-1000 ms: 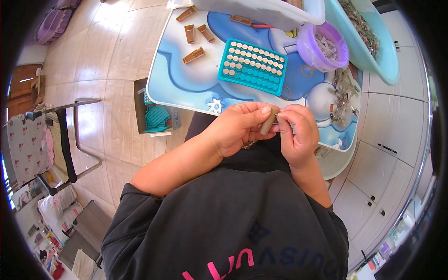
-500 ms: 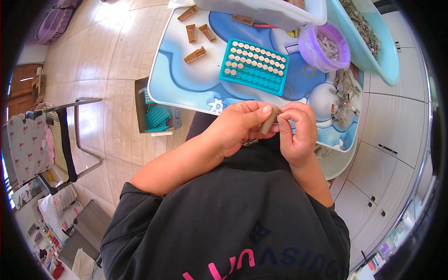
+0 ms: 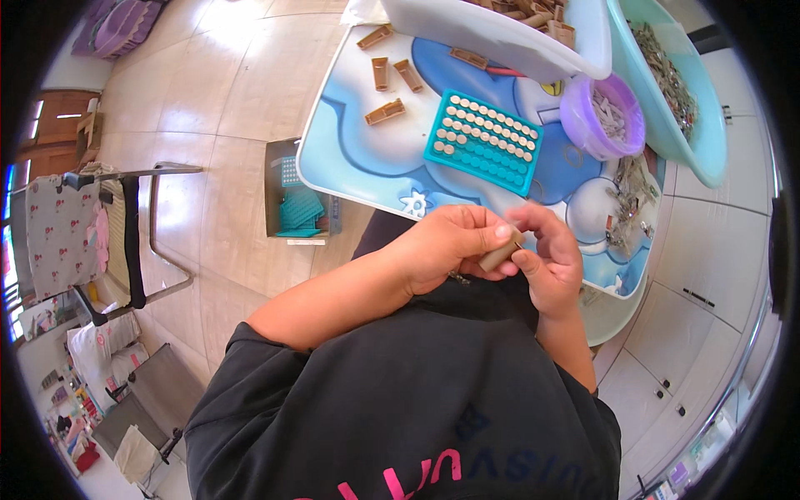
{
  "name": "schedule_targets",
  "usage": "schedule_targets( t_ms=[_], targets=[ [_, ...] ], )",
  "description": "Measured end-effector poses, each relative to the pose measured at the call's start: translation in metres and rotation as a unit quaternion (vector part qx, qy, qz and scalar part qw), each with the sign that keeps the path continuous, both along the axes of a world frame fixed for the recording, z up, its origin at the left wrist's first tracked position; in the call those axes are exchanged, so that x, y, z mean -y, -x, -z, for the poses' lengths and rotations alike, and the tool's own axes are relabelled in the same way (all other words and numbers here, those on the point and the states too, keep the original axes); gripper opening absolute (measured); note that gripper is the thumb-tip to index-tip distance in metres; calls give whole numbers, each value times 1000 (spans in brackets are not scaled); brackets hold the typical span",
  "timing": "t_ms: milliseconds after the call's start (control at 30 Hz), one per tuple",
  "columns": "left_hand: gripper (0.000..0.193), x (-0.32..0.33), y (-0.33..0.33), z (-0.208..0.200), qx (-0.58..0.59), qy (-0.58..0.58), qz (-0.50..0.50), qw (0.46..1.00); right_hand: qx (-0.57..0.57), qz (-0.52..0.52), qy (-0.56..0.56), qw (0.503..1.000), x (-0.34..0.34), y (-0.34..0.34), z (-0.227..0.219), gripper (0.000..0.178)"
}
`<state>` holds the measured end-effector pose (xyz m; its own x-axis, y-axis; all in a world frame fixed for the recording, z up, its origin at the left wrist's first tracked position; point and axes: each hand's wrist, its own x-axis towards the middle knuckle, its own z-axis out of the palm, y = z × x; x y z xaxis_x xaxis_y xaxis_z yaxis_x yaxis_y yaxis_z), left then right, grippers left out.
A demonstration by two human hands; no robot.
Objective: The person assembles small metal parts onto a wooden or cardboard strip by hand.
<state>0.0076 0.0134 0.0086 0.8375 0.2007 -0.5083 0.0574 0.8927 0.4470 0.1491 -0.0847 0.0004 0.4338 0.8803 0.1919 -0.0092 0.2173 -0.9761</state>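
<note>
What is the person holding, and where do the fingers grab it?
A small brown block, pinched between both hands. The left hand grips its upper end with the thumb on top; the right hand holds its lower side with the fingertips.

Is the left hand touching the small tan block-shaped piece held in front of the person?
Touching. The head view shows the left hand pinching the small tan block-shaped piece, thumb lying across its upper end with no gap.
</note>
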Motion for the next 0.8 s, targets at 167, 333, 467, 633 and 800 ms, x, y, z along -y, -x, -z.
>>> schedule_targets(
  t_ms=[167,333,467,633,800],
  targets=[
    [24,-12,7,-2,21,-121,21,992,-41,-93,1,995,15,-21,2,32],
    [10,-78,22,5,-221,-720,-228,617,-109,4,42,993,89,-90,-7,38],
    [13,-130,16,6,-183,-863,-202,424,-57,107,199,972,186,-153,-8,28],
    [18,-167,-37,18,-150,-936,-91,306,82,224,481,844,259,-201,37,19],
    [13,-187,-52,36,-162,-960,37,225,225,282,554,750,274,-211,83,21]
  ],
)
